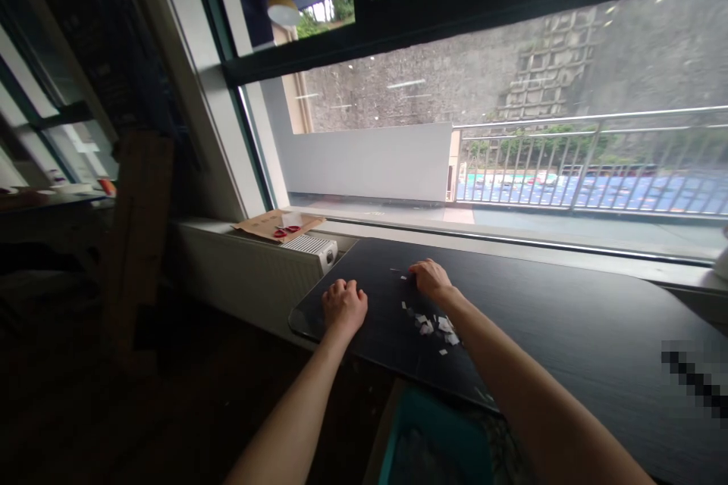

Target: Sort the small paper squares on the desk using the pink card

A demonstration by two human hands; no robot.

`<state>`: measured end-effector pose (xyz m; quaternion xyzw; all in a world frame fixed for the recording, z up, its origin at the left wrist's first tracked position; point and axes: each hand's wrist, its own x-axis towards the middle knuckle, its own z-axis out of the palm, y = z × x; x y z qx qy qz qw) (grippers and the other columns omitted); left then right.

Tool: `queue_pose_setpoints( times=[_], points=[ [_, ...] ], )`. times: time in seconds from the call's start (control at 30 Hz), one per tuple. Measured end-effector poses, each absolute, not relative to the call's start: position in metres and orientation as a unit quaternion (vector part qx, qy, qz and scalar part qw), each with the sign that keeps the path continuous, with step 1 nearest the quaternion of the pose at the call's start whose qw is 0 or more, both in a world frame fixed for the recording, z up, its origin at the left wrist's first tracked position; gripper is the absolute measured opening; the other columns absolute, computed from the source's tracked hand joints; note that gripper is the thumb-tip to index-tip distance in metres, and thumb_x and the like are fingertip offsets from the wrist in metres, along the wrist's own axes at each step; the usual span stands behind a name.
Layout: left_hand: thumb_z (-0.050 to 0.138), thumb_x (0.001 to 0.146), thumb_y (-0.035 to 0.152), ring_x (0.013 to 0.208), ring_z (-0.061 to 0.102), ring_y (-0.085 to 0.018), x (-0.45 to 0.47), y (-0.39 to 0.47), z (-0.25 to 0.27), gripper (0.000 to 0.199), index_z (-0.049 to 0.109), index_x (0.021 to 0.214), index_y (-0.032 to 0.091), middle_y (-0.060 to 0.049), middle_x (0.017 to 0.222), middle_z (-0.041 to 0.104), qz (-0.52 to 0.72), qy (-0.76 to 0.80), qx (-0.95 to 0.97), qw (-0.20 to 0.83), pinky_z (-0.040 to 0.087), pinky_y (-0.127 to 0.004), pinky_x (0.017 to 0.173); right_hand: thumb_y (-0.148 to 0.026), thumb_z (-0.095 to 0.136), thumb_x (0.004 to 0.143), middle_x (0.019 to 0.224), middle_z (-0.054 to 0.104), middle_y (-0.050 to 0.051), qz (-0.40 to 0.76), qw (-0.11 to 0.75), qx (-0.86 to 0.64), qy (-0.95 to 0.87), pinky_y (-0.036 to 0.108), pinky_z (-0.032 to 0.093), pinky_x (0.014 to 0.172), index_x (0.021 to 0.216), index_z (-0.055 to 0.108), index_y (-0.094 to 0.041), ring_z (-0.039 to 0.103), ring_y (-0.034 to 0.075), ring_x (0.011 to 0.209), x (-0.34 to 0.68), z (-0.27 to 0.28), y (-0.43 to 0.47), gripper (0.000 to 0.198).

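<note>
My left hand (pixel 344 307) rests on the left part of the black table (pixel 546 318), its fingers curled under; nothing shows in it. Farther forward, my right hand (pixel 431 276) is lowered to the tabletop with its fingers bent together. Its fingertips are beside a small white paper scrap (pixel 403 277), and whether they pinch anything is hidden. Between my right forearm and my left hand lies a loose cluster of torn paper scraps (pixel 444 326). One single scrap (pixel 443 352) lies a little nearer to me.
Below the table's near edge stands a turquoise bin (pixel 398 424) with pale contents. Red-handled scissors (pixel 287 230) lie on brown cardboard (pixel 258 225) upon the sill, beside a radiator (pixel 310 254). A large window runs behind the table. Cardboard (pixel 136 227) leans at the left.
</note>
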<state>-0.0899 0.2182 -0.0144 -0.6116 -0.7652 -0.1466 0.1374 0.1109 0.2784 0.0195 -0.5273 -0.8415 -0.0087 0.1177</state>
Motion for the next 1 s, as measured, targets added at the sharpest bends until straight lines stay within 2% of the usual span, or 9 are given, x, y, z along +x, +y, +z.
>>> queue_pose_setpoints(
  times=[0.1, 0.17, 0.23, 0.3, 0.47, 0.63, 0.77, 1.0],
  points=[
    [0.057, 0.092, 0.034, 0.102, 0.058, -0.023, -0.09, 0.218, -0.014, 0.026, 0.059, 0.111, 0.016, -0.008, 0.116, 0.059, -0.146, -0.765, -0.612, 0.135, 0.049, -0.045, 0.087, -0.031, 0.056, 0.093, 0.121, 0.06, 0.008, -0.001, 0.114, -0.467, -0.877, 0.041, 0.053, 0.084, 0.119, 0.058, -0.018, 0.062, 0.021, 0.1, 0.121, 0.019, 0.263, 0.029],
    [0.057, 0.092, 0.034, 0.102, 0.058, -0.023, -0.089, 0.218, -0.013, 0.027, 0.059, 0.112, 0.016, -0.008, 0.116, 0.059, -0.146, -0.765, -0.612, 0.136, 0.049, -0.045, 0.087, -0.02, 0.052, 0.093, 0.115, 0.065, 0.006, 0.005, 0.115, -0.425, -0.898, 0.037, 0.051, 0.087, 0.113, 0.063, -0.019, 0.061, 0.019, 0.101, 0.134, 0.019, 0.25, 0.022],
    [0.057, 0.092, 0.034, 0.103, 0.058, -0.023, -0.089, 0.218, -0.013, 0.027, 0.059, 0.113, 0.016, -0.008, 0.116, 0.059, -0.147, -0.765, -0.612, 0.138, 0.049, -0.045, 0.087, -0.005, 0.046, 0.091, 0.109, 0.071, 0.004, 0.01, 0.119, -0.389, -0.914, 0.03, 0.048, 0.089, 0.107, 0.069, -0.02, 0.06, 0.016, 0.101, 0.151, 0.02, 0.234, 0.032],
    [0.057, 0.092, 0.034, 0.103, 0.058, -0.023, -0.09, 0.218, -0.013, 0.027, 0.059, 0.113, 0.016, -0.008, 0.117, 0.058, -0.146, -0.764, -0.612, 0.14, 0.049, -0.045, 0.087, -0.001, 0.043, 0.089, 0.107, 0.072, 0.003, 0.012, 0.125, -0.362, -0.924, 0.027, 0.047, 0.087, 0.107, 0.07, -0.021, 0.061, 0.015, 0.099, 0.168, 0.021, 0.218, 0.038],
    [0.057, 0.092, 0.034, 0.103, 0.058, -0.023, -0.093, 0.222, -0.015, 0.027, 0.059, 0.113, 0.016, -0.008, 0.117, 0.058, -0.142, -0.762, -0.614, 0.148, 0.049, -0.045, 0.087, -0.01, 0.044, 0.092, 0.099, 0.074, 0.005, 0.017, 0.155, -0.345, -0.926, 0.025, 0.048, 0.08, 0.101, 0.072, -0.02, 0.063, 0.016, 0.092, 0.206, 0.022, 0.182, 0.031],
    [0.057, 0.092, 0.034, 0.102, 0.058, -0.023, -0.096, 0.226, -0.016, 0.027, 0.059, 0.113, 0.017, -0.008, 0.117, 0.058, -0.132, -0.763, -0.615, 0.148, 0.049, -0.044, 0.086, -0.018, 0.041, 0.094, 0.104, 0.073, 0.01, -0.006, 0.235, -0.443, -0.865, 0.031, 0.051, 0.075, 0.113, 0.068, -0.018, 0.067, 0.021, 0.09, 0.242, 0.027, 0.158, 0.033],
    [0.057, 0.092, 0.034, 0.103, 0.058, -0.023, -0.095, 0.225, -0.013, 0.028, 0.058, 0.114, 0.017, -0.008, 0.118, 0.058, -0.129, -0.762, -0.618, 0.146, 0.049, -0.045, 0.087, -0.023, 0.042, 0.093, 0.103, 0.074, 0.008, -0.028, 0.27, -0.504, -0.82, 0.031, 0.051, 0.074, 0.107, 0.07, -0.021, 0.068, 0.021, 0.087, 0.263, 0.024, 0.145, 0.031],
    [0.056, 0.093, 0.035, 0.103, 0.057, -0.023, -0.095, 0.225, -0.01, 0.029, 0.058, 0.114, 0.017, -0.008, 0.118, 0.058, -0.133, -0.765, -0.616, 0.133, 0.048, -0.045, 0.088, -0.027, 0.043, 0.094, 0.098, 0.074, 0.005, 0.027, 0.288, -0.483, -0.826, 0.028, 0.051, 0.076, 0.103, 0.069, -0.024, 0.068, 0.019, 0.086, 0.272, 0.001, 0.12, 0.028]
  ],
)
